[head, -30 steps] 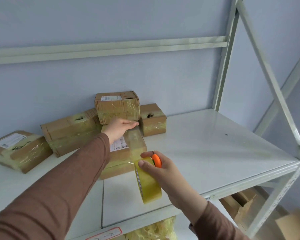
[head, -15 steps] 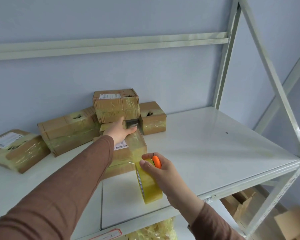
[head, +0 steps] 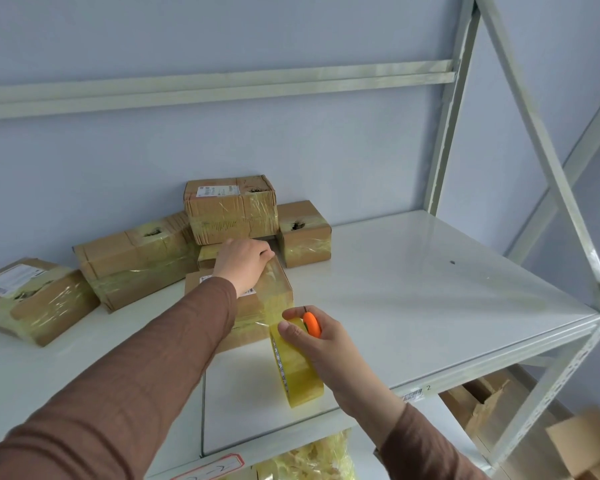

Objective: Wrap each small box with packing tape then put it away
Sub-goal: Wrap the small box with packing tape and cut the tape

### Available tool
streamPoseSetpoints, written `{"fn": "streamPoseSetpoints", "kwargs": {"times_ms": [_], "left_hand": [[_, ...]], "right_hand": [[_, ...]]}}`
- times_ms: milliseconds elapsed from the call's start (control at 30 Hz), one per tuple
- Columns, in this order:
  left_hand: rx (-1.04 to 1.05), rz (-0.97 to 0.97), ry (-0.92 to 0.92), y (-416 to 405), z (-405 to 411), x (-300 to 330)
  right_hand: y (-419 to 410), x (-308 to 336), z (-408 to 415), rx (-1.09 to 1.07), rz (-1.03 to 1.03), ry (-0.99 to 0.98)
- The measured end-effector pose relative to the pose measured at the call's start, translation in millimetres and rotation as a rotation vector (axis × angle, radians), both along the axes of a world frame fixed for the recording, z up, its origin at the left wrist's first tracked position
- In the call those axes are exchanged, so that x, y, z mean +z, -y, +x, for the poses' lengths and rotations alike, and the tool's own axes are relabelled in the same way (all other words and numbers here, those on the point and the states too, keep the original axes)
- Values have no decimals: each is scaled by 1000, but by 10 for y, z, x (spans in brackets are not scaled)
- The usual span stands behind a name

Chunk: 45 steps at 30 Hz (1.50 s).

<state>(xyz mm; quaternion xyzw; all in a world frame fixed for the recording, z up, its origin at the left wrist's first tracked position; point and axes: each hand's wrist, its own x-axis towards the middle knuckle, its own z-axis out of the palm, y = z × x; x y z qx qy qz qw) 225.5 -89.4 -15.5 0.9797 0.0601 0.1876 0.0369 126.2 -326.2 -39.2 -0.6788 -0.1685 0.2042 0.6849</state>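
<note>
A small cardboard box (head: 274, 296) with a white label lies on the white shelf (head: 413, 299), a strip of clear tape running over its top. My left hand (head: 245, 263) rests on the box's far end, fingers curled over its far edge. My right hand (head: 317, 344) grips a roll of yellowish packing tape (head: 297, 370) together with a small orange cutter (head: 311, 324), just in front of the box. The tape stretches from the roll to the box.
Several taped boxes stand at the back: one far left (head: 32, 299), a long one (head: 136, 261), one stacked on top (head: 231, 213), one at the right (head: 303, 233). Metal uprights (head: 445, 133) and a diagonal brace frame the right. Cardboard (head: 478, 403) lies on the lower shelf.
My left hand has slid forward along the box to its far end and curled over the edge. The right hand with the roll has stayed nearly still.
</note>
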Motion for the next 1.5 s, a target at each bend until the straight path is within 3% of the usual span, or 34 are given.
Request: {"fn": "streamPoseSetpoints", "kwargs": {"times_ms": [133,367,433,500,533,567,633,700,767,833,967,1033,1100,1200,1300,1500], "left_hand": [[55,-224,-184,-18,41,27],[202,-199,-334,43,135,67],[194,-135,-140,91,71,28],[35,-101,202,120,-100,58],[-84,-135,302,95,-197,80],[-198,-194,289,31,-291,103],[-275,-180,-41,-136,-487,139],[-171,12,-421,-284,-660,119],[-123,65,-574,-306,-751,139],[-123,-65,-603,-260,-756,237],[-232,-827,-794,-282,-771,522],[-209,-1013,-831,-309,-805,582],[-207,-858,-733,-315,-838,601],[-281,-502,-476,-276,-840,539],[-220,-242,-297,-223,-897,396],[-213,-142,-413,-112,-955,400]], "right_hand": [[-3,-40,21,7,3,-4],[3,-94,63,20,-43,27],[21,-112,72,21,-41,20],[35,-118,76,27,-40,19],[40,-121,75,32,-41,21],[46,-116,78,39,-43,25],[62,-107,86,49,-58,50],[84,-117,98,54,-67,76],[99,-122,97,59,-54,70],[93,-72,106,56,-29,67],[87,304,252,49,149,38],[87,520,348,90,225,24],[43,639,404,102,198,105],[-68,653,425,12,60,344],[-171,578,429,-62,-63,594],[-293,490,442,-149,-110,791]]}}
